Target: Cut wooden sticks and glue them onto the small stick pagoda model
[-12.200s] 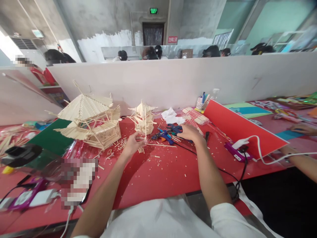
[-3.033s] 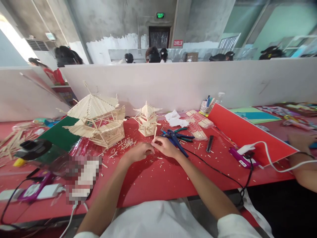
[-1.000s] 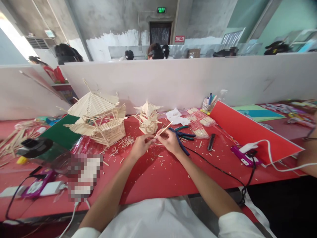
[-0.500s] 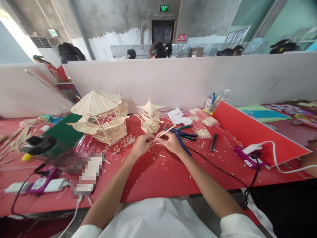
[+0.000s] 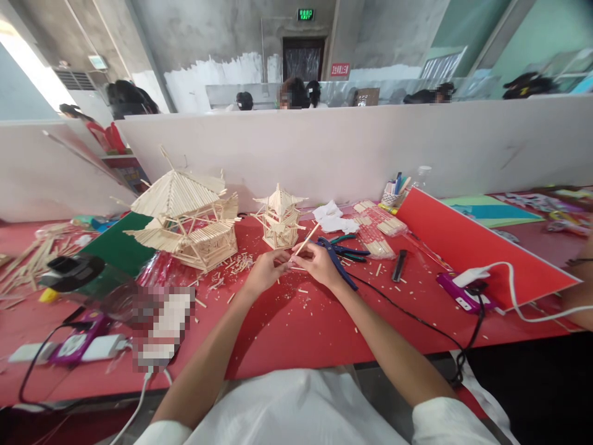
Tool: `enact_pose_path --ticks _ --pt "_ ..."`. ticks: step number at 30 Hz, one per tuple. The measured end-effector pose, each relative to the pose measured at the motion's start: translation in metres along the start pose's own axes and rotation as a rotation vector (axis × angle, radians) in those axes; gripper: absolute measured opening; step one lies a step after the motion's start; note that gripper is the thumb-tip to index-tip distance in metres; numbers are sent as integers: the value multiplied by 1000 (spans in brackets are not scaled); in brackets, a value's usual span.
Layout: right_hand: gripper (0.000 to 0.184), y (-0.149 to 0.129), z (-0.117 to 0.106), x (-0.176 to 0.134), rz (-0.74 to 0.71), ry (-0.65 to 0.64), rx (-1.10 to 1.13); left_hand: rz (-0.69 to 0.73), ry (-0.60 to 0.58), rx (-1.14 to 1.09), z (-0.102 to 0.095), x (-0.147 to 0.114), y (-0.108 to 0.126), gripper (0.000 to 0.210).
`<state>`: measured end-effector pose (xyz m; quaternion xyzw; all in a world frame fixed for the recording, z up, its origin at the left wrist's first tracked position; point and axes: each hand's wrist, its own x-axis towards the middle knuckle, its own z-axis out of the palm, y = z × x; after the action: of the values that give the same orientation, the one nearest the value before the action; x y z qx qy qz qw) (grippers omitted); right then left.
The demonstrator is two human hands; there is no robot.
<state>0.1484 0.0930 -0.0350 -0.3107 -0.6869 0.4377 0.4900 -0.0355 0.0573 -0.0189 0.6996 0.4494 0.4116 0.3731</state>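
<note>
My right hand (image 5: 317, 262) grips a thin wooden stick (image 5: 309, 236), which slants up and away to the right above the fingers. Close against it, my left hand (image 5: 269, 270) has its fingertips pinched together; whatever is between them is too small to make out. Just beyond both hands stands a small pavilion model (image 5: 280, 221) built of sticks. A larger pavilion model (image 5: 185, 213) with a wide two-tier roof is to its left. Blue-handled pliers (image 5: 338, 262) lie by my right hand, and stick scraps (image 5: 238, 264) litter the table beside my left.
The red table (image 5: 296, 346) also carries a bottle (image 5: 99, 284), a partly blurred phone-like item (image 5: 164, 327), purple power strips (image 5: 463, 293) with cords, a black cutter (image 5: 399, 266), bagged sticks (image 5: 375, 232) and a red board (image 5: 477, 247). Behind rises a white partition (image 5: 324, 148).
The wooden stick in my right hand has tilted more upright, its far end moving up and to the left. Both hands have stayed nearly in place.
</note>
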Motion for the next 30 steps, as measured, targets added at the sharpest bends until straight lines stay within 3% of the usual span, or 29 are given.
enact_pose_path --ticks 6,16,21,30 --pt "33 5 -4 5 41 20 94 -147 -47 -265 2 0 1 37" --pt "30 2 -2 2 112 -52 95 -327 -95 -403 -1 -1 1 37" --pt "31 0 -2 2 175 -61 146 -334 -87 -436 -1 -2 3 39" --pt "33 -5 -4 1 246 -98 188 -308 -181 -411 -6 -1 0 41"
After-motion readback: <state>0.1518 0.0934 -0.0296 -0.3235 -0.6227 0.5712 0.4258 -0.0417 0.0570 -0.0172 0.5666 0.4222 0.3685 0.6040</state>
